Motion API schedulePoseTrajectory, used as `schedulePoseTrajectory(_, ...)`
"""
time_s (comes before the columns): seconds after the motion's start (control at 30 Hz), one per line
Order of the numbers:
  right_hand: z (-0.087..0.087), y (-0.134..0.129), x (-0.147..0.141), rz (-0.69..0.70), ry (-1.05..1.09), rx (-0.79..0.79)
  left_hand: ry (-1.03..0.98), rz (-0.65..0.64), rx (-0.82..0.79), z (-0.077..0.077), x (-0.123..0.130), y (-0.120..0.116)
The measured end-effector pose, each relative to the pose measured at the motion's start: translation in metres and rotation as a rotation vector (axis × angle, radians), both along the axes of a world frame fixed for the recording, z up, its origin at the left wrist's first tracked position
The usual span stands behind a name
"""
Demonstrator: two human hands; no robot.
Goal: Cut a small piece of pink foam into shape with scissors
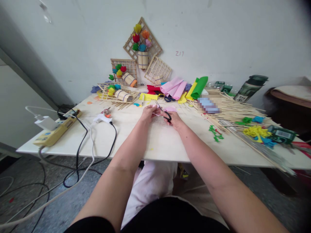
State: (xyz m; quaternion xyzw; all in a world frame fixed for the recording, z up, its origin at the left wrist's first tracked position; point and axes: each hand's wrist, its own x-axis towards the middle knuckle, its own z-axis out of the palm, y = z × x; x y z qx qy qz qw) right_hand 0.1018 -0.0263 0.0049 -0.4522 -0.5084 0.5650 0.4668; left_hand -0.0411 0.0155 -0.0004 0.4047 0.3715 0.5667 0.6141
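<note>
Black-handled scissors are in my right hand, its fingers closed round the handles. The blades point up and left, toward a small piece of pink paper. My left hand pinches that paper at the blade tips. Another pale pink scrap lies on the table just behind my right hand. Both hands are close together above the middle of the white table.
A white glue gun and a yellow power strip with cables are at the left. Stick lattices with paper flowers stand behind. Rolled coloured paper, thin sticks, a dark bottle and yellow scraps lie rightward.
</note>
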Motion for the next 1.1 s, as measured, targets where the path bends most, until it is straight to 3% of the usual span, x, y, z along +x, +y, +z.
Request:
schedulePoseTrajectory(0.6,-0.0074,0.0079,0.0009,0.010,0.032,0.032,-0.040,-0.016,-0.038,-0.0014,-0.0022,0.0025)
schedulePoseTrajectory(1.1,-0.0055,0.0049,0.0002,0.007,0.014,0.024,-0.083,0.047,-0.042,0.0035,0.0002,-0.0024)
